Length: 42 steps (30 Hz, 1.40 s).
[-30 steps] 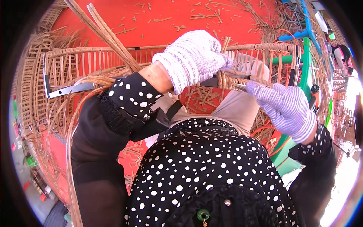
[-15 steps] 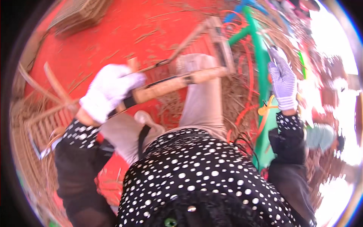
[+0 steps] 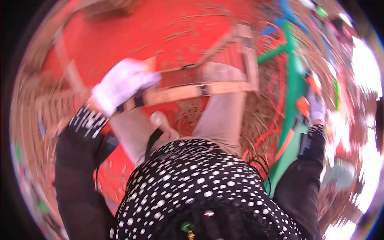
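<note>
My left hand [image 3: 122,86], in a white glove, is closed around the left end of a slatted wooden frame [image 3: 174,95]. Black bands cross the frame's near bar, and it stretches rightward above my knees. Out at the right, my right hand [image 3: 316,107], gloved in pale purple, is wrapped on an orange-and-black tool [image 3: 313,83] over a green bench [image 3: 286,164]. Motion smears this hand, so the tool's exact kind is unclear. An orange strip or hose [image 3: 284,146] runs just below it.
Red flooring [image 3: 160,28] with scattered wood scraps lies ahead. Slatted wooden pieces [image 3: 56,110] are stacked at the left. Red hose [image 3: 276,96] coils beside the green bench's legs. A dark cable [image 3: 262,166] loops near my right thigh.
My right hand has gone from open, with fingers extended, to closed on the orange-and-black tool, further right and lower. The view has shifted; my left hand keeps its hold on the frame.
</note>
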Tool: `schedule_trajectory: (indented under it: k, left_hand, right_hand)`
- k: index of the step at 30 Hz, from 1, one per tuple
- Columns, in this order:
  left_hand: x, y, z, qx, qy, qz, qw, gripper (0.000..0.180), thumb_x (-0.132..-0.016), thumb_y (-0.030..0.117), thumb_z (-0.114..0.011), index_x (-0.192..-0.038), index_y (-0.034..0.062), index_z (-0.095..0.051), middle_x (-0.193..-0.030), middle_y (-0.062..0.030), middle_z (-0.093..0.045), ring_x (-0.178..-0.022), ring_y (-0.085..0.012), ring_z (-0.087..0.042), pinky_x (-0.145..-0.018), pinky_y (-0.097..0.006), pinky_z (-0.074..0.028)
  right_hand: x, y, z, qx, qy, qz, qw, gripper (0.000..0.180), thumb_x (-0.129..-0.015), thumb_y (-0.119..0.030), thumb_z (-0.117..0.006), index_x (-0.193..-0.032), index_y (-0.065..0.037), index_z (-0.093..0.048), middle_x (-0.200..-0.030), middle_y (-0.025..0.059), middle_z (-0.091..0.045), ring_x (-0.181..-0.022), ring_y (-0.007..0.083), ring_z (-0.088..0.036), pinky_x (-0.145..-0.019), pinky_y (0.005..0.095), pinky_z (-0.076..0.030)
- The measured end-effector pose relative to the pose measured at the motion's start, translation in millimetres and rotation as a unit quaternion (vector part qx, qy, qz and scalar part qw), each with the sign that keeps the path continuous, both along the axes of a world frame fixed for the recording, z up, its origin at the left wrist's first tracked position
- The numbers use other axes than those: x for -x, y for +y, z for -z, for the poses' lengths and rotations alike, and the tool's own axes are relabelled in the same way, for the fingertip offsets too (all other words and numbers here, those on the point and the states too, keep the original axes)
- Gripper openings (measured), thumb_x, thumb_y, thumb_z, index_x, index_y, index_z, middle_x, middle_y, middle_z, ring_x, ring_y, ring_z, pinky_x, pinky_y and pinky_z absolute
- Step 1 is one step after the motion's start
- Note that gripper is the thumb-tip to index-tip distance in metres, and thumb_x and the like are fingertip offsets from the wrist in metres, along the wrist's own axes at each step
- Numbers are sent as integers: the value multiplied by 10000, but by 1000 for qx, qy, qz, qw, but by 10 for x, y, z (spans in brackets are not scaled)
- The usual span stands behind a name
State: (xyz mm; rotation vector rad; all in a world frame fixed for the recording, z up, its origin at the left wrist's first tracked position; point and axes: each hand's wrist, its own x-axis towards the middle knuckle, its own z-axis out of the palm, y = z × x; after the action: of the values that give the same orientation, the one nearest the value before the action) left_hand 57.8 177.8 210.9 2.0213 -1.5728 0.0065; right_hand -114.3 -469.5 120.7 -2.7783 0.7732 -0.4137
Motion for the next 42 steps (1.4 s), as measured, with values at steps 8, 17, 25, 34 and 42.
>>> schedule_trajectory:
  k: [8,17,25,34,42]
  left_hand:
    - [130,-123,-124,-104,427,-286,852,286,-777,312,-603,-714,44,-679,-563,-59,-614,-497,-137,-581,-520,-274,-468]
    - [153,-108,-108,-74,438,-308,841,314,-757,300,-640,-585,37,-619,-508,-55,-581,-454,-124,-558,-472,-260,-456]
    - [81,-75,22,-117,282,-244,920,319,-785,316,-570,-641,48,-668,-567,-47,-625,-500,-139,-591,-524,-285,-485]
    - [72,-133,50,-138,158,-239,948,312,-766,320,-554,-615,70,-664,-561,-44,-621,-523,-173,-594,-565,-310,-478]
    - [70,-125,20,-214,-30,-184,959,179,-801,240,-524,-808,158,-683,-679,-27,-648,-618,-215,-622,-611,-330,-499]
  right_hand:
    - [-398,-575,137,-169,152,92,969,358,-640,-200,-700,-899,41,-641,-745,104,-637,-633,191,-597,-596,321,-491]
    - [-228,2234,-1770,-476,16,-106,873,297,-768,-197,-659,-935,-7,-503,-721,30,-508,-605,133,-502,-548,281,-448]
    - [-122,4198,-2254,-440,197,-183,857,280,-616,-39,-680,-878,-4,-588,-753,53,-578,-685,147,-562,-639,274,-459]
    - [-140,4437,-2236,-410,327,-168,835,223,-706,-82,-657,-916,-48,-592,-857,7,-569,-804,102,-532,-736,277,-449]
    - [-170,4446,-2163,-343,283,-213,870,207,-631,-125,-699,-762,-24,-573,-658,30,-545,-598,114,-534,-549,243,-428]
